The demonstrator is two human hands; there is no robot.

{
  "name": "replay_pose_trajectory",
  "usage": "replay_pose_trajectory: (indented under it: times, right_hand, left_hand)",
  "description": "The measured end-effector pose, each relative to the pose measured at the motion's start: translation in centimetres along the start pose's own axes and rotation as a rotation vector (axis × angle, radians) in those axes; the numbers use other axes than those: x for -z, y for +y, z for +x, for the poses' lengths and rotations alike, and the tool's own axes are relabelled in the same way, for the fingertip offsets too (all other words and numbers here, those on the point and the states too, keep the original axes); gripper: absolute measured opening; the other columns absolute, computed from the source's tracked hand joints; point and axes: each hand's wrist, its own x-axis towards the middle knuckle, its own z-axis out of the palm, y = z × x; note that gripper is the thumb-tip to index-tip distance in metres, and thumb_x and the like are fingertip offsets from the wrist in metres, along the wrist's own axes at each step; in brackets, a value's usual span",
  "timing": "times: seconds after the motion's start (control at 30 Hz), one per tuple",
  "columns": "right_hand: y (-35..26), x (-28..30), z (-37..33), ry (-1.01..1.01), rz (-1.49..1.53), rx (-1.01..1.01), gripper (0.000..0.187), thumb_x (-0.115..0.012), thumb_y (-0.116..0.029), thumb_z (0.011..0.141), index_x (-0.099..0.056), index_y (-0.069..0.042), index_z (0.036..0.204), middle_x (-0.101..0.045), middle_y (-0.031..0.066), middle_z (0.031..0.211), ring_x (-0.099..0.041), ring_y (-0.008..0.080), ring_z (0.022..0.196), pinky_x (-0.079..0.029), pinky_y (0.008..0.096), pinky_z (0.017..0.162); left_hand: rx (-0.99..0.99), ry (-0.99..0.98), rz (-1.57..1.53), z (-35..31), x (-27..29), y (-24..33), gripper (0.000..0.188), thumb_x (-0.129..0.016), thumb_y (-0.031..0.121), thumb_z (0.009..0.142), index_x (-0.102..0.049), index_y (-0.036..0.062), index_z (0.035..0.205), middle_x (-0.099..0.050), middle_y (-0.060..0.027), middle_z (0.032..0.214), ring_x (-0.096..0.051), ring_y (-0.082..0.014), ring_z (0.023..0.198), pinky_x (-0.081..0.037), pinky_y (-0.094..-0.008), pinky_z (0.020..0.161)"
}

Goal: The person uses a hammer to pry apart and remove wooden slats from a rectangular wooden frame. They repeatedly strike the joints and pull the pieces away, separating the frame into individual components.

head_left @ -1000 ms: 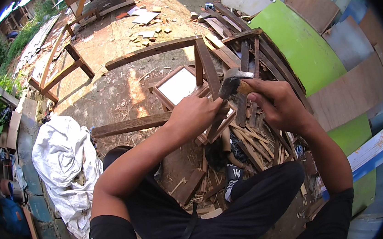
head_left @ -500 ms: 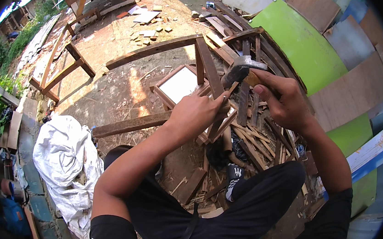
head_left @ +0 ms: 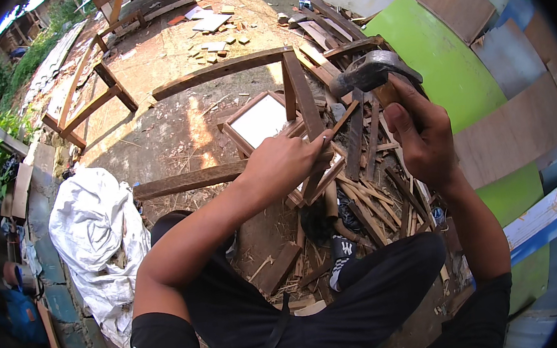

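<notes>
A claw hammer (head_left: 369, 73) with a dark metal head and a wooden handle is gripped in my right hand (head_left: 420, 139). Its head hangs in the air, apart from the thin wooden strip (head_left: 345, 118). That strip sticks up at a slant from the fingers of my left hand (head_left: 285, 162), which are closed around it. Against the same hand stands an upright brown post (head_left: 307, 97) of a wooden frame. A long rail (head_left: 222, 73) joins the post's top, and another bar (head_left: 189, 181) runs out left below my wrist. My left fingers hide the strip's lower end.
Behind the post lies a white panel (head_left: 257, 121) with a brown wooden border. Scrap wood (head_left: 373, 212) is heaped to its right, beside a green board (head_left: 438, 51). White cloth (head_left: 96, 232) lies at left; another wooden frame (head_left: 94, 108) stands farther off.
My right hand has lifted the hammer up and to the right, away from the wooden strip. My left hand stays nearly still, holding the strip.
</notes>
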Motion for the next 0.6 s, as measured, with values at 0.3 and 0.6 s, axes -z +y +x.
replay_pose_trajectory:
  times: [0.3, 0.6]
  right_hand:
    - [-0.1, 0.2, 1.0, -0.050, -0.039, 0.016, 0.038, -0.065, -0.007, 0.099, -0.062, 0.004, 0.135, -0.073, 0.0272, 0.102, -0.075, 0.0347, 0.088, -0.056, 0.0374, 0.077]
    - [0.1, 0.1, 0.8, -0.185, -0.131, 0.110, 0.035, -0.064, -0.005, 0.099, -0.063, 0.005, 0.132, -0.073, 0.0277, 0.102, -0.076, 0.0334, 0.089, -0.056, 0.0391, 0.075]
  left_hand:
    - [0.001, 0.011, 0.003, 0.0, 0.1, 0.1, 0.061, -0.057, 0.053, 0.101, -0.048, 0.0213, 0.152, -0.067, -0.0160, 0.077, -0.069, -0.0368, 0.065, -0.054, -0.0485, 0.058]
    - [-0.038, 0.088, -0.007, 0.0, -1.0, -0.5, 0.059, -0.057, 0.052, 0.102, -0.049, 0.0209, 0.151, -0.067, -0.0167, 0.076, -0.069, -0.0363, 0.064, -0.054, -0.0487, 0.057]
